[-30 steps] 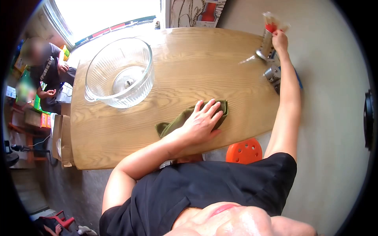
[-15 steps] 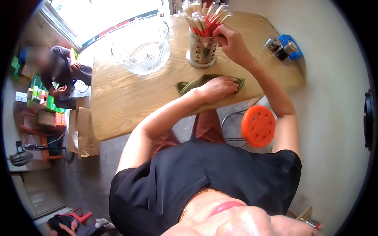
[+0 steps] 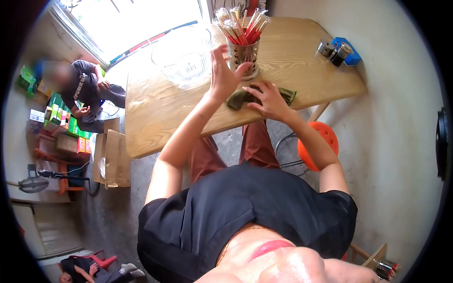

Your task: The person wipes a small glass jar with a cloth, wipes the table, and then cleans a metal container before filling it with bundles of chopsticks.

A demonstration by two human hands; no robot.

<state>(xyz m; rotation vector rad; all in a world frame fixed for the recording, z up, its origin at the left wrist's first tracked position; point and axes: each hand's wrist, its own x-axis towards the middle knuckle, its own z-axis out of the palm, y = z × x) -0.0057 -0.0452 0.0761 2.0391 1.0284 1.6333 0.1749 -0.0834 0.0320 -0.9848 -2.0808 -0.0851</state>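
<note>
One wood-grained table point(image 3: 292, 54), green cloth point(image 3: 237, 99) atop, grey floor point(image 3: 113, 221), bright window point(image 3: 141, 21)

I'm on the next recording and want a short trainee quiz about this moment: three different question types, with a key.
1. Multiple choice. The right hand rests on:
A) the orange stool
B) the green cloth
C) the cardboard box

2. True or false: the glass bowl stands on the same table as the metal holder full of wrapped sticks.

3. Short answer. How is the left hand held, and is it gripping anything?

Key: 1. B. 2. True. 3. Raised and open, thumb apart from the fingers, gripping nothing; whether it brushes the holder cannot be told.
</note>
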